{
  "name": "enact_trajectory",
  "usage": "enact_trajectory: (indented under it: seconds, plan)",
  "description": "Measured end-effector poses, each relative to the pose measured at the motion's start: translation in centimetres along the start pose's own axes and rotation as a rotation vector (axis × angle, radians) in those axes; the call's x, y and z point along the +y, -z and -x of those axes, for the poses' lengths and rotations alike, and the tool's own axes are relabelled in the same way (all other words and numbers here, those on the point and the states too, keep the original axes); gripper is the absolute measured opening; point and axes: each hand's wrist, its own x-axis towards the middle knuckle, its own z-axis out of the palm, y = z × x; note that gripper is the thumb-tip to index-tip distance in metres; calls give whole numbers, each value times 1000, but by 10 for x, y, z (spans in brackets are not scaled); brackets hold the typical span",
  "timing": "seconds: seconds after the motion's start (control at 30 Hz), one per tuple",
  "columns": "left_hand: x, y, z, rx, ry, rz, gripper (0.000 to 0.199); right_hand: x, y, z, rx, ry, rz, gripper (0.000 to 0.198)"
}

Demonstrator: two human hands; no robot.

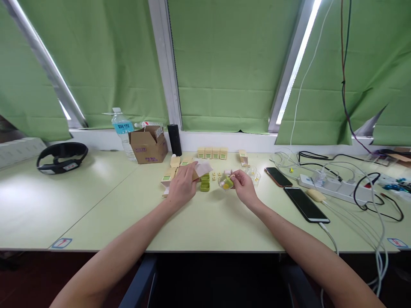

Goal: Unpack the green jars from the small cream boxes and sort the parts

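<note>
Green case (204, 184), long axis fore-aft, sits between hands, left nearer; left of it, left hand (183, 184) grips pale card (203, 167); right of it, right hand (243, 185) pinches clear-and-green piece (226, 183)

Bare forearms (136, 235), bare hands (182, 185)

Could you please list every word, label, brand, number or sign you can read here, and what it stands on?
None can be read with certainty.
Upright bottle: white characters on blue, too blurred.
Cardboard box: purple print, too small.
Black headset: pale label, too small.
Left desk sticker, right desk sticker: blue border, red mark, no readable wording.
Small boxes: green-framed labels, too small.
</note>
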Motion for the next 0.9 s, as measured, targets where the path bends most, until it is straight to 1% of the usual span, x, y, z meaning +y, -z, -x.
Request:
enact_trajectory:
  seconds: [0.07, 0.13, 0.2, 0.3, 0.4, 0.47, 0.53, 0.6, 0.7, 0.77, 0.9]
  plan:
    - [-4, -3, -2, -4, 133, 202, 61, 0, 1, 1, -57, 46, 190, 23]
    - [-5, -8, -4, -35, 254, 490, 61, -3, 1, 6, -129, 107, 404, 14]
    - [-3, -12, -5, -81, 327, 779, 61, -6, 0, 10, -198, 155, 567, 9]
    - [4, -13, -6, -183, 393, 1100, 66, -7, -3, 16, -247, 190, 717, 11]
    - [14, -9, -5, -258, 470, 1331, 71, -6, -5, 19, -268, 197, 776, 11]
    - [19, -6, -3, -284, 505, 1427, 68, -7, -5, 20, -278, 198, 763, 10]
    - [21, -3, -2, -325, 519, 1474, 62, -8, -5, 20, -255, 210, 700, 9]
    - [22, -2, -1, -373, 513, 1492, 58, -11, -4, 20, -201, 227, 592, 13]
    - [23, 0, 1, -442, 492, 1509, 60, -15, -2, 17, -151, 219, 395, 24]
    - [25, 0, 3, -492, 481, 1516, 65, -16, -2, 16, -183, 183, 263, 33]
    - [31, 1, 6, -583, 460, 1517, 69, -17, -7, 17, -360, 81, -4, 48]
